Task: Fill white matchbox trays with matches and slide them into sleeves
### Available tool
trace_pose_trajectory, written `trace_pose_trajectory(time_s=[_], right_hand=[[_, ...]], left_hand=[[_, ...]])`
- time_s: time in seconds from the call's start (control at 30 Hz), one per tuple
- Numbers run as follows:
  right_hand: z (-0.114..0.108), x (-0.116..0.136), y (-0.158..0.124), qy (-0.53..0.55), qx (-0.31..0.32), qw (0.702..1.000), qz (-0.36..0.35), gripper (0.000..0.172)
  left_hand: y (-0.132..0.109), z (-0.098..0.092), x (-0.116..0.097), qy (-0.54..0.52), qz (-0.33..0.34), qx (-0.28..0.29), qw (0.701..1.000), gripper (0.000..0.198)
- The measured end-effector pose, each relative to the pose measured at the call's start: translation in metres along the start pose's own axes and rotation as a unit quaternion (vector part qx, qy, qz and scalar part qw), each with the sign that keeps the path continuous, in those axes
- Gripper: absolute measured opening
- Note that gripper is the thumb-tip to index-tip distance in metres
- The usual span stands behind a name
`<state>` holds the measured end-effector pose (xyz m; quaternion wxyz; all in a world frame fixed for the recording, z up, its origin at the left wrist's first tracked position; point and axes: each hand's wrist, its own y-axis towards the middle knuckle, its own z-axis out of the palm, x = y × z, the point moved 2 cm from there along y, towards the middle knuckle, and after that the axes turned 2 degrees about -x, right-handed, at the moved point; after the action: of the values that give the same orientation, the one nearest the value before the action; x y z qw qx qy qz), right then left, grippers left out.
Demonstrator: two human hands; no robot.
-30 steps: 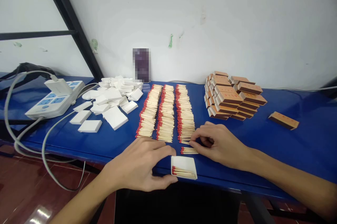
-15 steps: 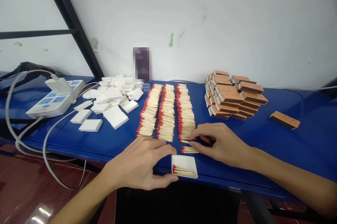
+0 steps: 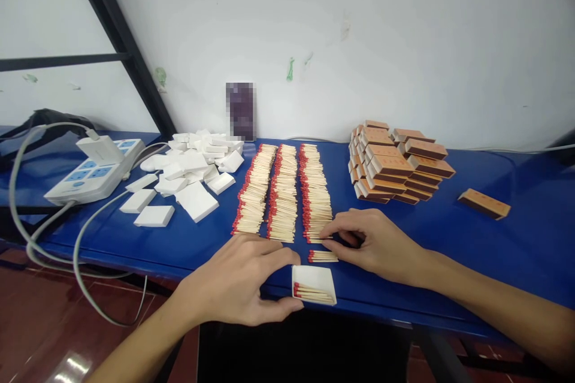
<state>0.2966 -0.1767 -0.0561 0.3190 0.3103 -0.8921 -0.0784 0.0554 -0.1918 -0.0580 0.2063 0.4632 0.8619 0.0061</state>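
Observation:
My left hand (image 3: 240,284) grips a white matchbox tray (image 3: 314,278) at the table's near edge, thumb and index finger on its left side; a few red-tipped matches lie inside. My right hand (image 3: 372,244) rests on the blue table (image 3: 516,239), its fingertips pinched at the near end of the right row of matches (image 3: 315,191). A small bundle of matches (image 3: 322,256) lies just under those fingers, beside the tray. Two more rows of matches (image 3: 283,191) run away from me to the left.
A heap of white inner trays (image 3: 193,170) lies at the left, with a power strip (image 3: 92,170) and grey cables beyond. Stacked brown matchbox sleeves (image 3: 398,161) stand at the right back, one sleeve (image 3: 484,204) apart. A wall is close behind.
My right hand's fingertips have shifted slightly up towards the end of the right match row. The left hand and tray have stayed put.

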Motion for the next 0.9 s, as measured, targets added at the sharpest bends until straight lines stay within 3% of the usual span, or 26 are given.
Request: trace_pose_trajectory(time_s=[0.9], right_hand=[[0.0013,-0.0001,-0.0006,-0.014,0.005,1.0,-0.024,0.018]], left_hand=[[0.0005,-0.0002,0.0002,0.001,0.004,0.0,1.0,0.034]])
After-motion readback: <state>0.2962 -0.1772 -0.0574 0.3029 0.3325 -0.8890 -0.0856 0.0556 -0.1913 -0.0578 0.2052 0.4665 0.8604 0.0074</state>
